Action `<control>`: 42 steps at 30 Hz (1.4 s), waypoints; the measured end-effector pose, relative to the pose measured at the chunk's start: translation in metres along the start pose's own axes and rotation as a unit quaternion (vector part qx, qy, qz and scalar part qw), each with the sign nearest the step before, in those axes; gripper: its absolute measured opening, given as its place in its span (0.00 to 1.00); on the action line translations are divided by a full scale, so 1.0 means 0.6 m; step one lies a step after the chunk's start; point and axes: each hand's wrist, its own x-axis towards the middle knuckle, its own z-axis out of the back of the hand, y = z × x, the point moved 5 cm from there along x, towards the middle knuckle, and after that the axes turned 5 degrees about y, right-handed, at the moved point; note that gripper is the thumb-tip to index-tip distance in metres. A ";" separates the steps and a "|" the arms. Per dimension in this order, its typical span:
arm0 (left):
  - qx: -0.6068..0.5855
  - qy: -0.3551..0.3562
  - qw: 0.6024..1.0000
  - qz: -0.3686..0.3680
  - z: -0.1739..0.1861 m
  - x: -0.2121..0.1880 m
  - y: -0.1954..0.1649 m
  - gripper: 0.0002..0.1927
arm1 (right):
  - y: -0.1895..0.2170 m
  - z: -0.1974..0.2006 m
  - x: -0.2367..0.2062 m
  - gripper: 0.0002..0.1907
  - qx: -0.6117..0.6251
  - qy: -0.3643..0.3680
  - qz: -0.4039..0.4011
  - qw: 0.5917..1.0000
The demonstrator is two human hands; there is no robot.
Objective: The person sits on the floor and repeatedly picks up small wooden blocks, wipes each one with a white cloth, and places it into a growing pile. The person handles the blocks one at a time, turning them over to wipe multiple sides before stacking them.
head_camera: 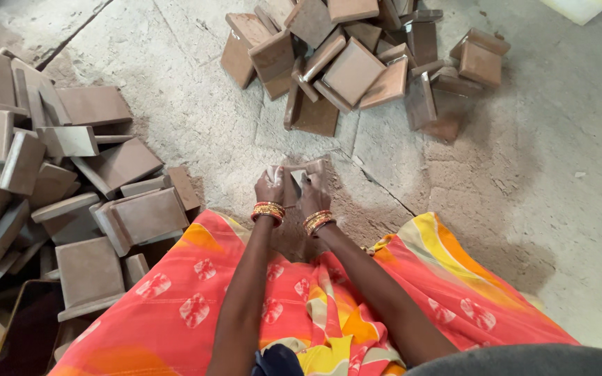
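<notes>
Both my hands are together on the dusty floor in front of my knees, holding one small brown square block (299, 167) that stands on edge. My left hand (271, 188) grips its left side. My right hand (313, 192) presses against its right side, with a small pale piece between the fingers that I cannot make out. Orange and gold bangles sit on both wrists. An orange-pink patterned cloth (196, 306) covers my lap below the hands.
A loose heap of brown square blocks (353, 66) lies on the floor ahead. A bigger pile of similar blocks (71, 181) fills the left side. Grey concrete floor (559, 174) with a crack spreads to the right.
</notes>
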 end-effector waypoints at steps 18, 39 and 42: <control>0.075 0.050 0.968 -0.236 -0.060 -0.099 0.003 0.22 | -0.045 0.090 -0.009 0.27 -0.043 0.057 0.075 0.995; 0.015 0.090 0.976 -0.196 -0.061 -0.105 0.051 0.18 | -0.038 0.028 -0.131 0.35 0.123 -0.150 0.133 0.972; 0.047 0.093 0.981 -0.163 -0.066 -0.105 0.036 0.24 | -0.046 0.013 -0.125 0.38 0.054 -0.117 0.142 0.981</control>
